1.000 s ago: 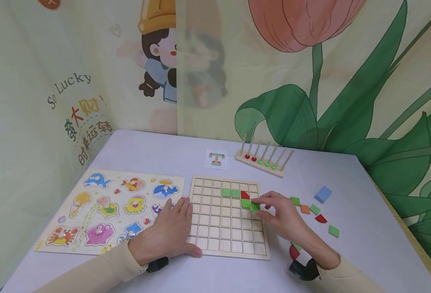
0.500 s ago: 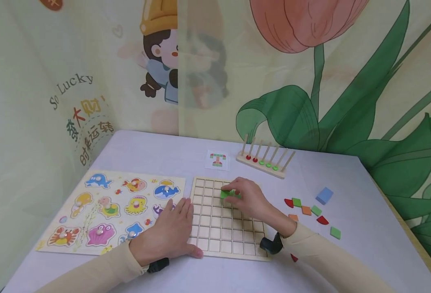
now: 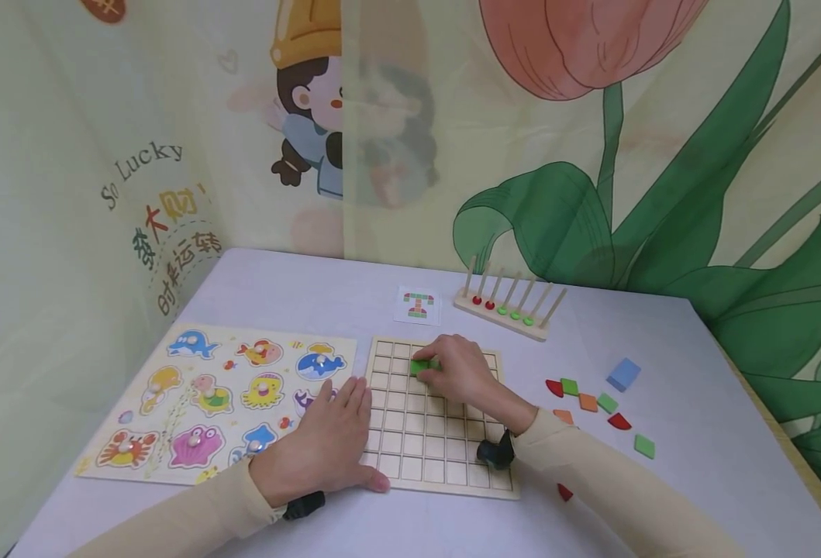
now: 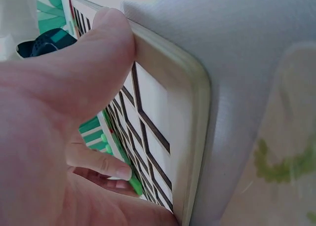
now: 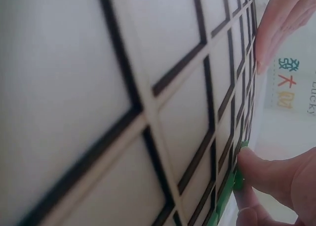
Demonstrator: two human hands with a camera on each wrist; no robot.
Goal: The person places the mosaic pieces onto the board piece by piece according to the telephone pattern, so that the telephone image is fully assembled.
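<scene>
In the head view, my right hand (image 3: 460, 368) pinches a green square tile (image 3: 419, 367) between thumb and fingertips over the upper rows of a wooden grid board (image 3: 413, 446). Thumb and fingers meet at this tile (image 5: 239, 179) in the right wrist view, where more green (image 5: 223, 202) shows along the grid. Most of the board's upper right is hidden behind the hand. With fingers straight, my left hand (image 3: 322, 442) lies along the board's left edge. Its thumb (image 4: 111, 36) rests on the rim in the left wrist view.
Left of the grid is a knob puzzle board (image 3: 225, 399) with sea animals. Behind stand a pattern card (image 3: 419, 305) and a peg rack (image 3: 501, 313) with red and green beads. Loose tiles (image 3: 588, 402) and a blue block (image 3: 623, 374) lie at the right.
My right hand has gone from the grid's right side to the upper row, then a little further left with the green square tile. My left hand has stayed in place.
</scene>
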